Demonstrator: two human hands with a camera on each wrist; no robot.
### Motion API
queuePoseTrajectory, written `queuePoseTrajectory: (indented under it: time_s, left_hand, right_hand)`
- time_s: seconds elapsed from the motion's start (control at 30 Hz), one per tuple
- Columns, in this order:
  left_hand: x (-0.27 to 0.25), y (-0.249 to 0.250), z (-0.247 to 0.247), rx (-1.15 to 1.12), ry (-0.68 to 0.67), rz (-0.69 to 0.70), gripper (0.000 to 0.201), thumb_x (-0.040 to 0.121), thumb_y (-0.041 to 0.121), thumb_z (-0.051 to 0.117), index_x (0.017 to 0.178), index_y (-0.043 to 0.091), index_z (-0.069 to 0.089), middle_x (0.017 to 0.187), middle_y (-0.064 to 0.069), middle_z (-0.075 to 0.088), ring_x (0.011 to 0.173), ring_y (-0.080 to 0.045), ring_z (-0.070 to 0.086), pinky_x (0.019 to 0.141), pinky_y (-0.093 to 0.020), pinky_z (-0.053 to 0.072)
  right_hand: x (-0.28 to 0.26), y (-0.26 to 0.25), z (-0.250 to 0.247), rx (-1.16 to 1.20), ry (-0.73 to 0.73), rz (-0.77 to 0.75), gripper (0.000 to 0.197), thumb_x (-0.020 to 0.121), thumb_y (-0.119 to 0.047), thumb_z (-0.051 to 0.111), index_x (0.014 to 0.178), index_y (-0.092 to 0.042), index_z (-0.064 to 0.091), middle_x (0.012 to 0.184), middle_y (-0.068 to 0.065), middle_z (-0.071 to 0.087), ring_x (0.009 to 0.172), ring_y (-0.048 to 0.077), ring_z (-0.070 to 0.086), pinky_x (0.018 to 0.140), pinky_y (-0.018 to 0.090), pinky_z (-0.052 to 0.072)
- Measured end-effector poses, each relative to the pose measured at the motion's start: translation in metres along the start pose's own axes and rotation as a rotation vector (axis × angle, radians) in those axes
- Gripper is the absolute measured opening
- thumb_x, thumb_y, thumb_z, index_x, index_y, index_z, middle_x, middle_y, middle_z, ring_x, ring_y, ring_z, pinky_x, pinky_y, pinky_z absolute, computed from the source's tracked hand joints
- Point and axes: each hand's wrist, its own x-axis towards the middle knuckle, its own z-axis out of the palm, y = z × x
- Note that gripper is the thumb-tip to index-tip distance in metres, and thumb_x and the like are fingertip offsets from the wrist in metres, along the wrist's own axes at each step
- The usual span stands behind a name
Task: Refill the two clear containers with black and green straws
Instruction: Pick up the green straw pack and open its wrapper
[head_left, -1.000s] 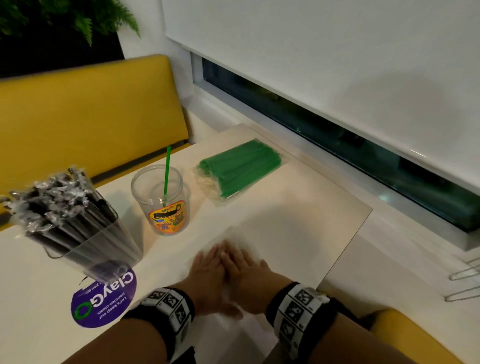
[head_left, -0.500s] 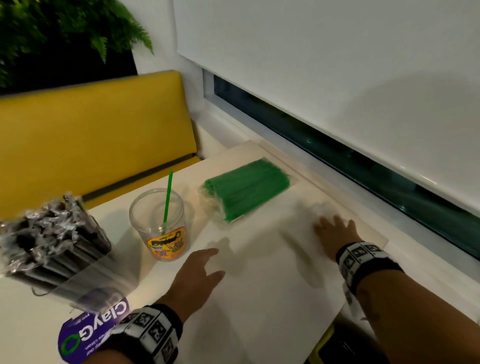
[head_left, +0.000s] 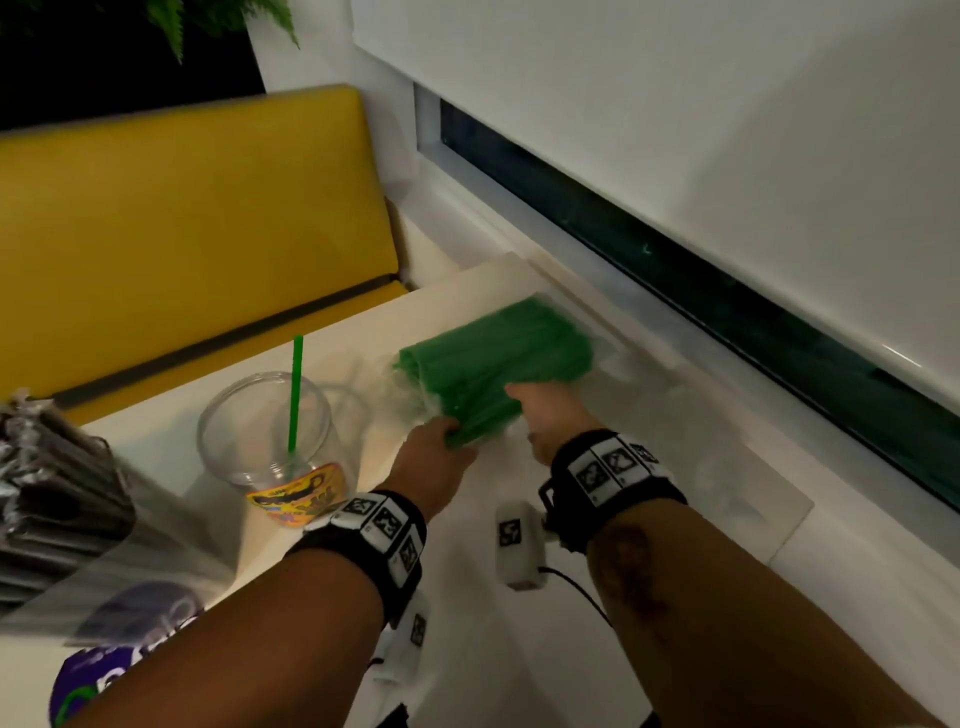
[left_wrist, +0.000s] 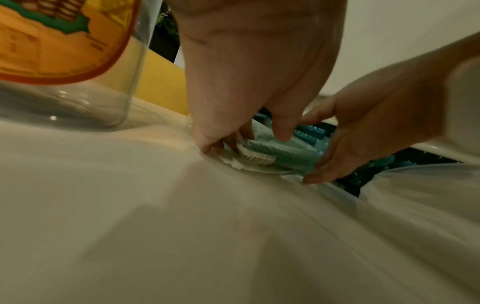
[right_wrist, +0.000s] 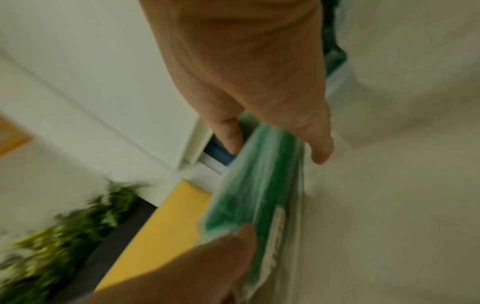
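Both hands have come together on the pack of green straws (head_left: 493, 364), which half a second ago lay untouched between them, with the left hand flat near the cup and the right hand flat far out by the window side. Now the left hand (head_left: 434, 457) pinches the near corner of the clear wrapper; in the left wrist view its fingertips (left_wrist: 207, 147) curl onto the crimped end of the bag. The right hand (head_left: 545, 410) lies against the pack's near right side with fingers fairly straight, thumb and fingers bracketing the bundle in the right wrist view; whether it truly grips is unclear through the blur. The pack rests on the table (head_left: 649, 467), directly ahead of both hands. Left of the left hand stands the clear cup (head_left: 265, 431) with one green straw (head_left: 295, 395) upright inside. Further left, the container of black straws (head_left: 57, 499) leans at the frame edge.
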Motion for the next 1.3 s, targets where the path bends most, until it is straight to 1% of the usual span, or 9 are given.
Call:
queuePoseTrajectory:
  time_s: [0.17, 0.3, 0.53, 0.63, 0.77, 0.93, 1.07, 1.17, 1.3]
  left_hand:
    - [0.0, -0.005, 0.001, 0.079, 0.036, -0.054, 0.013, 0.085, 0.022, 0.068, 0.093, 0.014, 0.061, 0.088, -0.003, 0.06, 0.082, -0.023, 0.055, 0.065, -0.028, 0.038]
    - [-0.011, -0.008, 0.0, 0.062, 0.007, -0.01, 0.02, 0.082, 0.018, 0.067, 0.077, 0.016, 0.048, 0.071, 0.001, 0.05, 0.068, -0.018, 0.047, 0.054, -0.029, 0.033]
    - [-0.061, -0.021, -0.007, 0.262, 0.18, 0.224, 0.032, 0.088, 0.056, 0.053, 0.094, 0.025, 0.049, 0.079, 0.007, 0.059, 0.073, -0.017, 0.056, 0.062, -0.031, 0.042]
    - [-0.078, -0.029, -0.017, 0.204, 0.259, 0.309, 0.04, 0.087, 0.065, 0.039, 0.093, 0.028, 0.052, 0.074, 0.006, 0.062, 0.073, -0.019, 0.06, 0.065, -0.03, 0.045]
    - [-0.1, -0.031, -0.03, -0.363, 0.258, 0.4, 0.044, 0.088, 0.059, 0.037, 0.09, 0.021, 0.058, 0.075, -0.003, 0.068, 0.068, -0.018, 0.066, 0.07, -0.039, 0.054]
    - [-0.134, -0.051, -0.061, -0.874, 0.154, 0.193, 0.075, 0.079, 0.07, 0.035, 0.131, 0.019, 0.052, 0.121, -0.005, 0.066, 0.109, -0.02, 0.065, 0.088, -0.043, 0.053]
    - [-0.174, -0.102, -0.079, -0.841, 0.208, 0.201, 0.073, 0.077, 0.074, 0.038, 0.134, 0.028, 0.049, 0.128, -0.008, 0.062, 0.112, -0.024, 0.065, 0.09, -0.047, 0.054]
    - [-0.194, -0.135, -0.089, -0.75, 0.264, 0.18, 0.051, 0.082, 0.063, 0.044, 0.119, 0.03, 0.055, 0.124, -0.012, 0.061, 0.114, -0.027, 0.061, 0.094, -0.046, 0.053]
    - [-0.203, -0.164, -0.103, -0.267, 0.295, 0.26, 0.034, 0.081, 0.003, 0.067, 0.106, 0.024, 0.057, 0.113, 0.0, 0.062, 0.111, -0.028, 0.06, 0.095, -0.034, 0.048]
  right_hand:
    - [0.049, 0.018, 0.024, 0.337, 0.066, 0.062, 0.021, 0.093, -0.033, 0.062, 0.114, -0.031, 0.06, 0.129, 0.01, 0.063, 0.118, 0.027, 0.062, 0.093, 0.033, 0.054]
    - [0.041, 0.014, 0.025, 0.448, 0.032, 0.123, 0.039, 0.101, -0.021, 0.048, 0.14, -0.014, 0.05, 0.143, 0.012, 0.05, 0.129, 0.031, 0.051, 0.107, 0.035, 0.043]
    - [0.002, 0.016, 0.034, 0.787, 0.203, 0.129, 0.031, 0.071, -0.024, 0.07, 0.1, -0.012, 0.065, 0.103, 0.015, 0.071, 0.086, 0.03, 0.07, 0.079, 0.054, 0.059]
    - [-0.044, 0.009, 0.034, 0.814, 0.433, -0.146, 0.022, 0.075, -0.01, 0.067, 0.091, -0.022, 0.059, 0.089, 0.007, 0.069, 0.074, 0.023, 0.067, 0.069, 0.04, 0.061]
    - [-0.11, 0.011, 0.046, 0.384, 0.575, -0.586, 0.035, 0.071, -0.007, 0.069, 0.098, -0.02, 0.051, 0.092, 0.002, 0.058, 0.08, 0.019, 0.057, 0.067, 0.029, 0.051]
    - [-0.152, 0.061, 0.089, -0.403, 0.651, -1.0, 0.032, 0.066, -0.001, 0.063, 0.097, -0.004, 0.06, 0.087, 0.011, 0.056, 0.076, 0.026, 0.047, 0.068, 0.036, 0.043]
    - [-0.18, 0.103, 0.115, -0.673, 0.429, -1.013, 0.043, 0.07, -0.038, 0.077, 0.101, -0.011, 0.063, 0.094, 0.006, 0.062, 0.083, 0.023, 0.055, 0.08, 0.038, 0.053]
    - [-0.193, 0.111, 0.121, -0.708, 0.237, -0.93, 0.074, 0.075, -0.084, 0.045, 0.104, -0.018, 0.061, 0.095, -0.002, 0.059, 0.084, 0.015, 0.049, 0.082, 0.031, 0.043]
    - [-0.191, 0.104, 0.122, -0.557, 0.275, -0.965, 0.045, 0.093, -0.055, 0.042, 0.08, -0.017, 0.061, 0.074, 0.001, 0.058, 0.066, 0.02, 0.047, 0.065, 0.034, 0.038]
